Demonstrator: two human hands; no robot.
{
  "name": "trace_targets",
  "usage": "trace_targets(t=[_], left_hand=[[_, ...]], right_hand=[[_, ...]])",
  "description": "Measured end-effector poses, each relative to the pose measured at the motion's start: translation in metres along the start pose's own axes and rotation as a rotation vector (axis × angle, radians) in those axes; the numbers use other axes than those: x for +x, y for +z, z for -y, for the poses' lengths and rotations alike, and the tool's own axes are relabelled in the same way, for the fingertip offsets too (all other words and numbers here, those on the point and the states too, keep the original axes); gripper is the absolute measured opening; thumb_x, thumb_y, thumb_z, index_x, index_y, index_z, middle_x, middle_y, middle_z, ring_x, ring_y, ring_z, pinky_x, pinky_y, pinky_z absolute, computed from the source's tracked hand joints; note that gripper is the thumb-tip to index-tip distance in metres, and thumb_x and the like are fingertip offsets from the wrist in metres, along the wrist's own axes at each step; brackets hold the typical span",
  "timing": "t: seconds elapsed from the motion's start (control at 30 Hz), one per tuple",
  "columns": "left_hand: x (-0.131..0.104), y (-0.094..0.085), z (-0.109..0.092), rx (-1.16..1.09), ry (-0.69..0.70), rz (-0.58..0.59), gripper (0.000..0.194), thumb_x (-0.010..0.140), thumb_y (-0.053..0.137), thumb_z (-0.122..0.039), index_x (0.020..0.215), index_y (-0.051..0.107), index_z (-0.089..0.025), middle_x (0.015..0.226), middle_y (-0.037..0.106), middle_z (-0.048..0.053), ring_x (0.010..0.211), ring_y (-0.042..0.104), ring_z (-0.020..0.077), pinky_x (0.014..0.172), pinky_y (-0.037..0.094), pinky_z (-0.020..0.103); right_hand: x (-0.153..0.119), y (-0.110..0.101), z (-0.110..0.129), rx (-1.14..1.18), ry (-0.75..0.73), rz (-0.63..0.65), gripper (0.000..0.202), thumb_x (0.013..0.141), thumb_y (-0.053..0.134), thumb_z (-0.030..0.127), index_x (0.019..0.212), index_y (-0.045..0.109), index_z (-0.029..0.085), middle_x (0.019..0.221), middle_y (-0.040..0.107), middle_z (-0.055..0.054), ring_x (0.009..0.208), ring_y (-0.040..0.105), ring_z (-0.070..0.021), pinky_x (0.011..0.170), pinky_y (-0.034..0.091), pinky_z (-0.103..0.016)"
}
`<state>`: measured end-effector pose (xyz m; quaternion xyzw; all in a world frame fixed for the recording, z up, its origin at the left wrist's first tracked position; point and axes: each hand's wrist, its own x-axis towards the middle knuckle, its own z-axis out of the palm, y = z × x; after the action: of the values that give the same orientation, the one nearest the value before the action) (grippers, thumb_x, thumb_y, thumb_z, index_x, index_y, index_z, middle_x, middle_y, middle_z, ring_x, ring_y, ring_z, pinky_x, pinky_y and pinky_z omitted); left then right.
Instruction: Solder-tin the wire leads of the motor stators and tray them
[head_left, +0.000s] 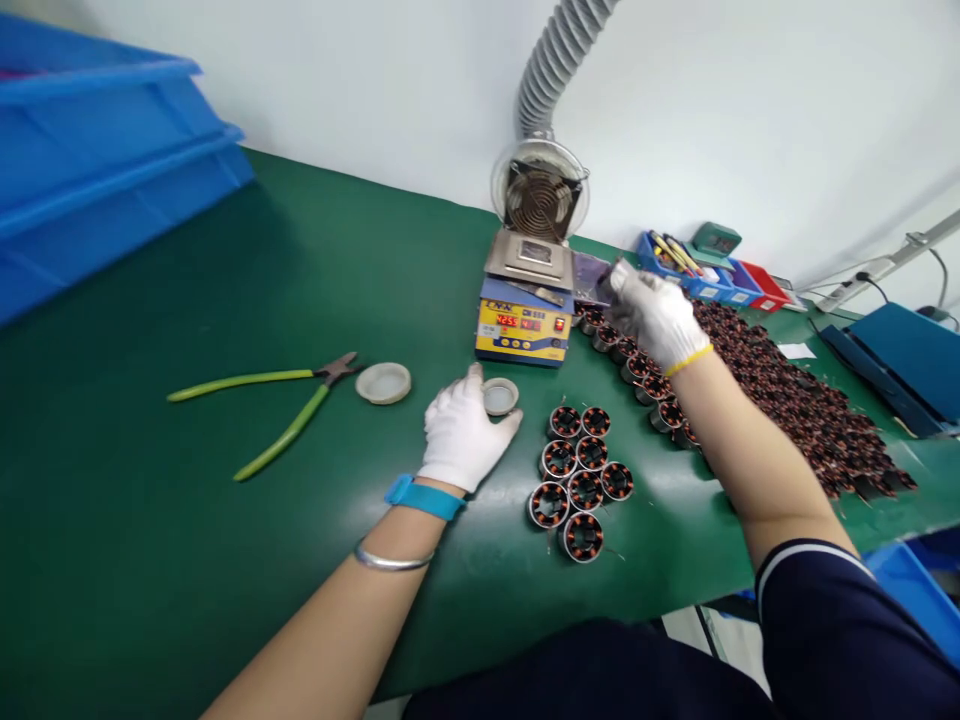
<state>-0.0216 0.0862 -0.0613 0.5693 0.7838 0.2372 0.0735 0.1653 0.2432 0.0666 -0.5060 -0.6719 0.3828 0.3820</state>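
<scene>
My left hand (463, 430), in a white glove, lies on the green table with its fingers stretched forward and the thumb apart. It is beside a small round white dish (500, 397), and whether it touches the rim is unclear. My right hand (654, 312), also gloved, is raised over rows of wire-wound motor stators (637, 368). Its fingers are closed around something dark and blurred that I cannot make out. A group of several copper-wound stators in metal rings (559, 459) stands between my arms. Behind the dish sits a yellow and blue solder pot (523, 325) with a red digital display.
Green-handled cutters (330, 374) lie opened at left beside a second white dish (383, 383). Blue bins (120, 150) stand far left. A fan (541, 198) with a duct hose is behind the pot. Packed stators (787, 400) and small blue trays (709, 286) are at right.
</scene>
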Motion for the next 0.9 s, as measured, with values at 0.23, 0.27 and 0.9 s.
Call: trace_targets(t=[0.23, 0.27, 0.9], left_hand=[[0.002, -0.006, -0.003, 0.044, -0.045, 0.072, 0.078, 0.079, 0.059, -0.055, 0.141, 0.044, -0.009, 0.12, 0.067, 0.023, 0.111, 0.063, 0.0425, 0.089, 0.052, 0.05], [0.002, -0.008, -0.004, 0.047, -0.056, 0.086, 0.077, 0.079, 0.059, -0.056, 0.139, 0.045, -0.01, 0.119, 0.067, 0.022, 0.111, 0.063, 0.0435, 0.088, 0.052, 0.051], [-0.01, -0.02, -0.019, -0.168, -0.208, -0.071, 0.082, 0.069, 0.066, -0.051, 0.141, 0.05, -0.016, 0.139, 0.062, 0.014, 0.127, 0.059, 0.0351, 0.107, 0.046, 0.049]], right_hand=[[-0.157, -0.034, -0.079, 0.106, 0.261, 0.015, 0.058, 0.057, 0.081, 0.032, 0.108, 0.059, 0.019, 0.097, 0.069, -0.004, 0.087, 0.067, -0.0179, 0.083, 0.055, -0.035], [-0.167, -0.036, -0.085, -0.023, 0.267, 0.02, 0.059, 0.058, 0.081, 0.033, 0.112, 0.06, 0.019, 0.105, 0.069, -0.006, 0.093, 0.067, -0.0201, 0.087, 0.055, -0.038], [-0.267, -0.113, -0.114, -1.173, 0.089, -0.415, 0.061, 0.081, 0.064, 0.041, 0.135, 0.053, 0.017, 0.103, 0.069, -0.017, 0.113, 0.058, -0.0397, 0.107, 0.031, -0.066]])
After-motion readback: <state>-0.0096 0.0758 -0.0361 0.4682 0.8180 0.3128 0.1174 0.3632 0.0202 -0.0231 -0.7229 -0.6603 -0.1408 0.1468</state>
